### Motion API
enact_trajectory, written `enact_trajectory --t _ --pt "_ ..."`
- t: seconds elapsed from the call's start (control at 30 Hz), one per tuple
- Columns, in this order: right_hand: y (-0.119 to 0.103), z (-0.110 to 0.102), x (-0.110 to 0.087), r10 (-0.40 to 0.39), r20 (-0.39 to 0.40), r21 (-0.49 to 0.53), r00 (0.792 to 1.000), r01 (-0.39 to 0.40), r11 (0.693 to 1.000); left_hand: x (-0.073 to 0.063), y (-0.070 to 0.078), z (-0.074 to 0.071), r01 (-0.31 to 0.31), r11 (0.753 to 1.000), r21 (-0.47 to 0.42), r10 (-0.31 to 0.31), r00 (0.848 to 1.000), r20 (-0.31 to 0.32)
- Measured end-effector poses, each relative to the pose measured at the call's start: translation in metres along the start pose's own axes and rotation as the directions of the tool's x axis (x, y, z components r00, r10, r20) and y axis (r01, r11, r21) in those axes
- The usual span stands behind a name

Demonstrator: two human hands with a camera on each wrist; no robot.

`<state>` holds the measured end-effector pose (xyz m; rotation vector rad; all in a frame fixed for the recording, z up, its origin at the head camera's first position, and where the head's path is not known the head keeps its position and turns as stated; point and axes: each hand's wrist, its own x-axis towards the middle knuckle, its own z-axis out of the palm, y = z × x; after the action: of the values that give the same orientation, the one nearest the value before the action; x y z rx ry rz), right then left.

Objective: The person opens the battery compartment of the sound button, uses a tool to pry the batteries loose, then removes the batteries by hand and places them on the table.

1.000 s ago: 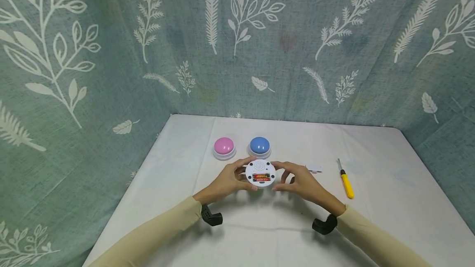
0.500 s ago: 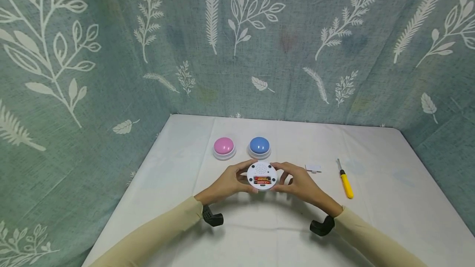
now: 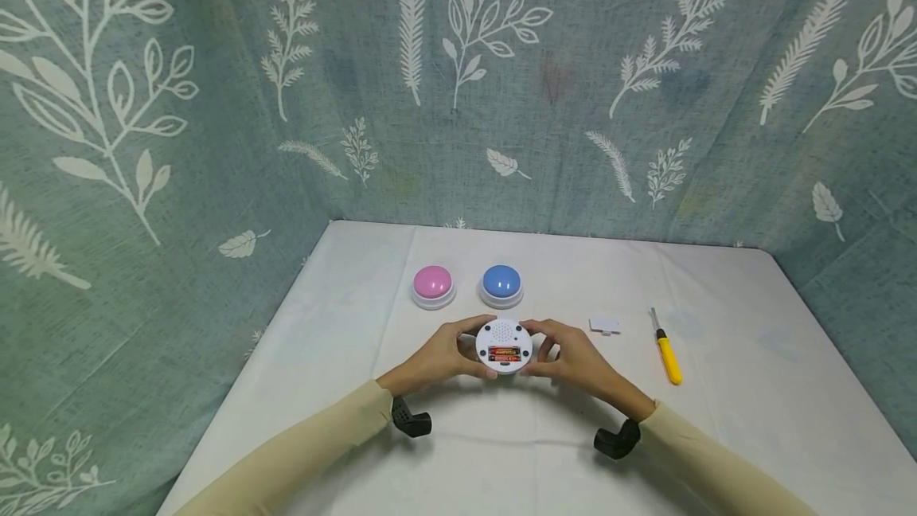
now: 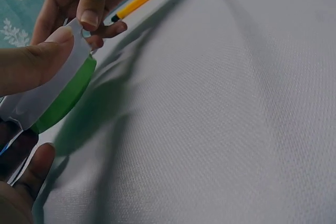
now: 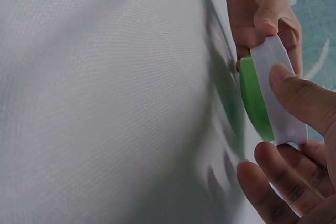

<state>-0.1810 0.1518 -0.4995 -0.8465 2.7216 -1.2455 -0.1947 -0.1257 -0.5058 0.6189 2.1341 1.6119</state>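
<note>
Both hands hold a round push-button light (image 3: 505, 330) between them, its white base facing up. Two red batteries (image 3: 505, 353) lie in the uncovered battery compartment of that base. Its green dome (image 5: 254, 98) faces down over the cloth, as both wrist views show. My left hand (image 3: 446, 351) grips the left side, thumb on the near edge and fingers at the far edge. On the opposite side my right hand (image 3: 573, 353) pinches the rim the same way. In the left wrist view the left thumb (image 4: 44, 61) presses flat along the white side wall.
Beyond the hands stand a pink push button (image 3: 433, 283) and a blue push button (image 3: 501, 283). A small white battery cover (image 3: 605, 326) lies right of them. Farther right rests a yellow-handled screwdriver (image 3: 668, 353). White cloth (image 3: 738, 388) covers the table; a patterned green curtain (image 3: 573, 86) hangs behind.
The green-domed button has moved slightly towards the person, with both hands on it. My right thumb and fingers have closed in on its rim.
</note>
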Motion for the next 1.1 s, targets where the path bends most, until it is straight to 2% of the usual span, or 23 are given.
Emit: enact_trajectory --t 0.37,0.87,1.1 --pt "-0.0017 0.0014 -0.0023 0.012 0.019 0.003 1.0 -0.012 1.0 0.0027 -0.0081 0.002 -0.012 0.999 -0.035 0.013 1.0 0.02" --pt "-0.0035 0.0003 -0.0028 0.024 0.025 -0.006 0.999 -0.024 1.0 0.003 -0.0061 0.0031 -0.004 1.0 0.02 0.003 1.0 0.013" --pt "-0.0024 -0.0078 -0.0079 0.064 0.03 -0.016 0.997 -0.064 0.998 0.0035 -0.0073 0.0047 0.002 0.999 0.044 -0.002 1.0 0.003"
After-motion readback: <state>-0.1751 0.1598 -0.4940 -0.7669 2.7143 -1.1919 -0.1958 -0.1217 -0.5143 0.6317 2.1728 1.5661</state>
